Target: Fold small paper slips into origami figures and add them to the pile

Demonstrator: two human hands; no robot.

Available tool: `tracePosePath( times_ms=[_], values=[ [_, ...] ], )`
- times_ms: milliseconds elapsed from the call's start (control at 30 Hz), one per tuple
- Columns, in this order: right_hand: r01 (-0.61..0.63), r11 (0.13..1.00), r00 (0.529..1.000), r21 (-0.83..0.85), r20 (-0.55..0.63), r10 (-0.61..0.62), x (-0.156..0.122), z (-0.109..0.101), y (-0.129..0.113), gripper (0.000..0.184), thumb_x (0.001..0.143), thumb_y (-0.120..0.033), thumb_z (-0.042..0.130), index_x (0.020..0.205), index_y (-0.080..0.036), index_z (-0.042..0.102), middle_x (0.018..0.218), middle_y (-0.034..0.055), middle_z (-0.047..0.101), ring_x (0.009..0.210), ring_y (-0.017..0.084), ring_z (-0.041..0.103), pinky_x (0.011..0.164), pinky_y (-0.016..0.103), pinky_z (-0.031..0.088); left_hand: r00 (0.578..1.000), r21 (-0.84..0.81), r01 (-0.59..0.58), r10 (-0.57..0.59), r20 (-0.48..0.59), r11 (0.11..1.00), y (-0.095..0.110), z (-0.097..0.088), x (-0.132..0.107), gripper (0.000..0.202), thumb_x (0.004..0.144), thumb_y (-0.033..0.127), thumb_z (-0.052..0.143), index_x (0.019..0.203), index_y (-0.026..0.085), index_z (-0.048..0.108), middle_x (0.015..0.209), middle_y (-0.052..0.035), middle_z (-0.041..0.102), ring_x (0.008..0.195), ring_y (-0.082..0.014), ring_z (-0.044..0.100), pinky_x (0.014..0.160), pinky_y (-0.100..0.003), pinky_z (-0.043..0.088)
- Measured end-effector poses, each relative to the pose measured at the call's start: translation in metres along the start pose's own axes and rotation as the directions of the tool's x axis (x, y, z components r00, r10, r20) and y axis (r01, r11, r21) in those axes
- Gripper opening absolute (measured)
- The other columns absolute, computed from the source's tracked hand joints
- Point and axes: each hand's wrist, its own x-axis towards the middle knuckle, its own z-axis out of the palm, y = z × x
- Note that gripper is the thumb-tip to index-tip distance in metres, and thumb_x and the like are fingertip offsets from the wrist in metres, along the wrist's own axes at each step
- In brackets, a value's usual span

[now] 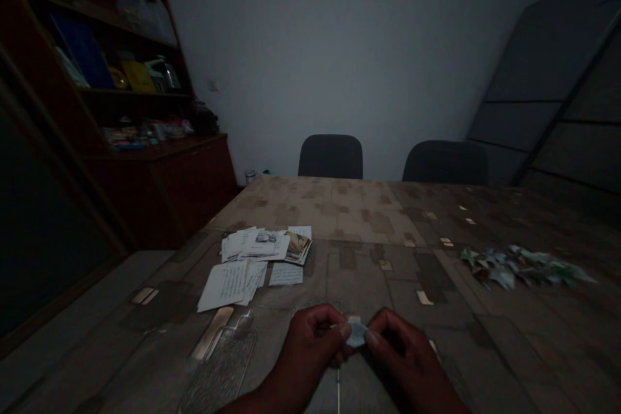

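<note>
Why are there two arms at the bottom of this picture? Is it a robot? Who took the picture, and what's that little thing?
It isn't a robot! Those are a person's own two hands. The person wears a camera on their head, so this one picture shows what they see when looking forward and down.

The left hand and the right hand pinch a small folded piece of pale paper between their fingers.

On the patterned table lie some loose papers and a heap of small folded pieces. Farther back are two dark chairs and a wooden shelf unit.
</note>
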Motion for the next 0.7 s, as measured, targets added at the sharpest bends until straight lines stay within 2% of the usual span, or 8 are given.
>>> tracePosePath(
  times_ms=[33,100,167,233,300,433,700],
  values=[
    [0.045,0.996,0.999,-0.078,-0.013,-0.047,0.0,-0.001,0.0,0.025,0.091,-0.039,0.052,0.075,-0.02,0.057,0.067,-0.0009,0.058,0.064,0.017,0.056,0.057,0.026,0.043,1.0,-0.011,0.007,-0.007,-0.005,1.0,0.0,0.0,0.0,0.031,0.066,0.041,0.074,0.059,0.014,0.06,0.048,-0.0013,0.061,0.042,-0.0092,0.047,0.046,-0.021,0.034],
    [0.218,0.945,0.974,-0.244,-0.012,-0.227,0.001,-0.004,-0.001,0.008,0.088,-0.027,0.058,0.092,-0.021,0.061,0.082,0.0024,0.065,0.074,0.02,0.061,0.065,0.028,0.047,1.0,-0.027,0.028,-0.028,-0.012,0.999,0.0,-0.001,0.001,0.031,0.066,0.04,0.074,0.059,0.014,0.058,0.047,-0.0007,0.06,0.04,-0.0082,0.045,0.044,-0.02,0.033],
    [0.412,0.83,0.902,-0.376,0.039,-0.43,0.002,-0.007,-0.001,0.024,0.082,-0.017,0.064,0.105,-0.022,0.058,0.095,0.005,0.067,0.084,0.022,0.062,0.074,0.031,0.049,0.998,-0.035,0.056,-0.056,-0.015,0.998,0.001,0.0,0.002,0.031,0.065,0.04,0.073,0.059,0.014,0.058,0.046,-0.0011,0.06,0.039,-0.0078,0.045,0.043,-0.019,0.032],
    [0.525,0.716,0.831,-0.46,0.094,-0.548,0.002,-0.011,-0.001,0.026,0.081,-0.012,0.064,0.105,-0.023,0.058,0.094,0.0057,0.068,0.083,0.022,0.062,0.073,0.032,0.049,0.996,-0.033,0.088,-0.089,-0.004,0.996,0.001,0.0,0.002,0.031,0.064,0.04,0.073,0.059,0.014,0.058,0.046,-0.0016,0.061,0.038,-0.0079,0.046,0.042,-0.019,0.033],
    [0.552,0.644,0.805,-0.53,0.136,-0.578,0.002,-0.014,-0.002,0.022,0.084,-0.011,0.062,0.103,-0.022,0.06,0.091,0.0063,0.069,0.079,0.022,0.062,0.07,0.033,0.049,0.994,-0.029,0.107,-0.107,0.017,0.994,0.001,0.0,0.002,0.032,0.064,0.041,0.073,0.058,0.014,0.057,0.046,-0.002,0.061,0.038,-0.008,0.046,0.041,-0.019,0.033],
    [0.562,0.55,0.784,-0.618,0.186,-0.592,0.001,-0.017,-0.005,0.023,0.085,-0.014,0.061,0.107,-0.02,0.061,0.092,0.0087,0.07,0.077,0.024,0.062,0.068,0.035,0.049,0.995,-0.028,0.089,-0.088,0.038,0.996,-0.004,0.0,0.002,0.034,0.065,0.044,0.073,0.057,0.015,0.056,0.046,-0.0017,0.061,0.037,-0.0076,0.046,0.041,-0.019,0.034],
    [0.603,0.551,0.751,-0.577,0.179,-0.635,0.001,-0.017,-0.003,0.012,0.086,-0.011,0.059,0.092,-0.021,0.063,0.082,0.0062,0.069,0.07,0.02,0.06,0.062,0.031,0.046,0.996,0.002,0.075,-0.075,0.039,0.997,-0.004,0.002,0.0,0.043,0.063,0.054,0.075,0.061,0.013,0.06,0.051,-0.0034,0.063,0.042,-0.01,0.049,0.045,-0.022,0.037]
  ],
)
